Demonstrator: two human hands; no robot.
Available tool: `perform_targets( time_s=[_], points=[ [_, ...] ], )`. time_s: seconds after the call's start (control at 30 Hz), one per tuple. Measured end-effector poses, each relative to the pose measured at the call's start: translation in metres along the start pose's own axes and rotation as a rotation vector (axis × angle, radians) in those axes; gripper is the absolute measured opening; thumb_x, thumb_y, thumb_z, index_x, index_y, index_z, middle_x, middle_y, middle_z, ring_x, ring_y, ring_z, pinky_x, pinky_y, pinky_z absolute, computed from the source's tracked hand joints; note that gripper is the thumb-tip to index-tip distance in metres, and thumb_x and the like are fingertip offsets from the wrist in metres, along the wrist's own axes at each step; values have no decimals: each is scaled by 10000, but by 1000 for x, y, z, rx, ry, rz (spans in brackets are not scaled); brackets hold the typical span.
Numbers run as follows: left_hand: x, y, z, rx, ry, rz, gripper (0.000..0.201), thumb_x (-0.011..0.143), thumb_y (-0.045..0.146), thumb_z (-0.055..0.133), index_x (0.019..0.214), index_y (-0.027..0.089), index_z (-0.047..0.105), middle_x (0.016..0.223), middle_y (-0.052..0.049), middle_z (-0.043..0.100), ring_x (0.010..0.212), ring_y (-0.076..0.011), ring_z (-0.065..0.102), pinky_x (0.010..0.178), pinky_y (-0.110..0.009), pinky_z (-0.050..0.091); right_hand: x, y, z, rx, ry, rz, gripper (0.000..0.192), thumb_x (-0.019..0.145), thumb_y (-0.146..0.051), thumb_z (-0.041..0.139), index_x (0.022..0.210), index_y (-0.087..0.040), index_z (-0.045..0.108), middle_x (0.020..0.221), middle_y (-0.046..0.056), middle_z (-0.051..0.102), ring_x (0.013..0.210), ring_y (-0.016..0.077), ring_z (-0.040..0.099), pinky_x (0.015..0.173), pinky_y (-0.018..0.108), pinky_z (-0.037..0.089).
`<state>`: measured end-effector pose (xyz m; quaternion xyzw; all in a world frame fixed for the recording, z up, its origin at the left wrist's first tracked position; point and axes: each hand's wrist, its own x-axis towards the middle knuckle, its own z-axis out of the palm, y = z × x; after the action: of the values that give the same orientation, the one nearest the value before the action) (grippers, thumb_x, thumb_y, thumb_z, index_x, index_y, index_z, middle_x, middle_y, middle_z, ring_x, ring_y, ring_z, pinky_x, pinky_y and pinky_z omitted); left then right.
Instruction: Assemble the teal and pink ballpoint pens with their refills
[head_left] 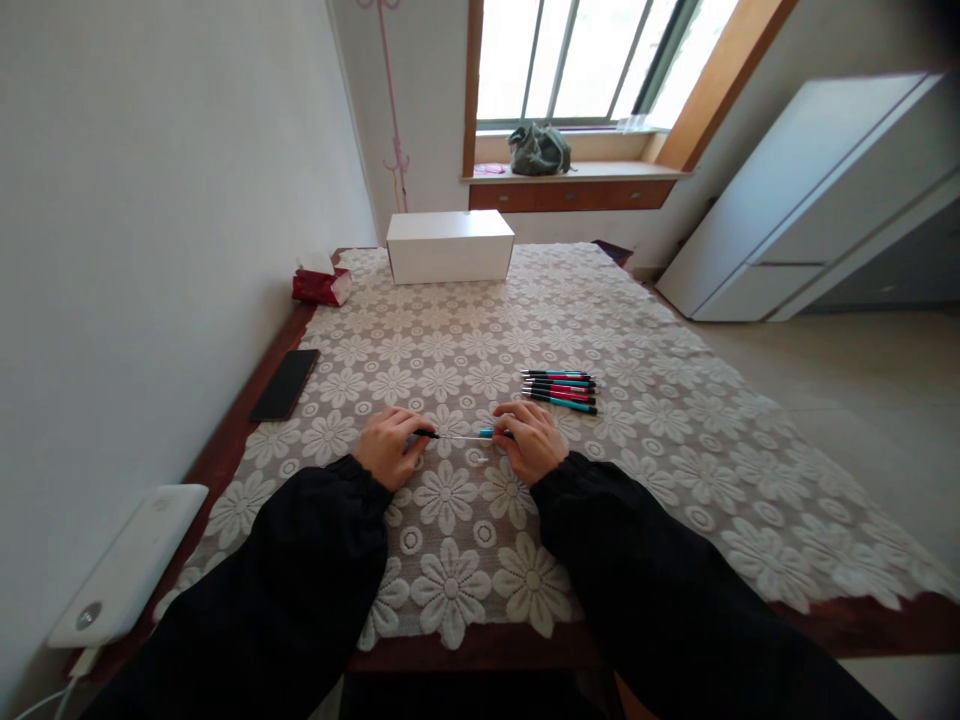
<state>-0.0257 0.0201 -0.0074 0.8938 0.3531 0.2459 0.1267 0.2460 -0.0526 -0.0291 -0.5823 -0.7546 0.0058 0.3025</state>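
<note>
My left hand [390, 445] pinches the black front part of a pen [427, 433] just above the lace tablecloth. Facing it, my right hand [531, 440] is closed around the blue-green pen barrel [486, 434]. Between the two parts runs a thin, pale refill [459, 437], laid bare across the gap. Beyond my right hand lies a row of several pens [559, 388], black with red or blue-green barrels, side by side with their tips to the left.
A white box [450, 250] stands at the table's far end. Along the left edge are a red tissue pack [321, 285], a dark phone [286, 385] and a white power bank [131, 565] with a cable. The flowered lace tablecloth [446, 590] covers the table.
</note>
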Motion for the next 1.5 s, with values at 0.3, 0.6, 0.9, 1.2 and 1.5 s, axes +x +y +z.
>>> perform_targets(
  time_s=[0.3, 0.6, 0.9, 1.2, 1.5],
  points=[
    [-1, 4, 0, -28, -32, 81, 143, 956, 256, 621, 1042, 267, 735, 1035, -32, 763, 1000, -225, 659, 899, -397, 534, 1, -3, -2, 24, 3, -29, 99, 891, -177, 634, 833, -247, 673, 1150, 57, 710, 1127, 272, 592, 1009, 468, 458],
    [-1, 9, 4, -77, -12, 242, 181, 989, 308, 605, 1097, 267, 744, 1014, -27, 770, 957, -196, 675, 888, -368, 555, 1, -14, -3, 97, 2, -149, 79, 914, -192, 643, 856, -238, 671, 1144, 56, 712, 1165, 258, 582, 1008, 438, 454],
    [-1, 8, 5, -105, 17, 299, 187, 986, 300, 609, 1098, 243, 748, 993, -33, 773, 922, -186, 677, 858, -348, 581, 1, -14, -1, 142, 15, -186, 78, 921, -188, 645, 868, -243, 661, 1128, 50, 717, 1181, 258, 579, 1020, 446, 444],
    [-2, 14, 7, -154, 16, 295, 202, 995, 300, 596, 1096, 244, 762, 985, -43, 773, 919, -181, 673, 880, -348, 576, 1, -18, -1, 126, -4, -179, 99, 893, -148, 658, 847, -235, 647, 1046, 37, 721, 1118, 245, 589, 1036, 435, 397],
    [-3, 4, 18, -130, 9, 297, 215, 1002, 321, 570, 1097, 249, 749, 989, -38, 764, 918, -189, 667, 849, -345, 566, 2, -19, -2, 105, -22, -141, 89, 881, -162, 677, 839, -237, 654, 1020, 36, 709, 1087, 243, 582, 1024, 432, 389]
  ],
)
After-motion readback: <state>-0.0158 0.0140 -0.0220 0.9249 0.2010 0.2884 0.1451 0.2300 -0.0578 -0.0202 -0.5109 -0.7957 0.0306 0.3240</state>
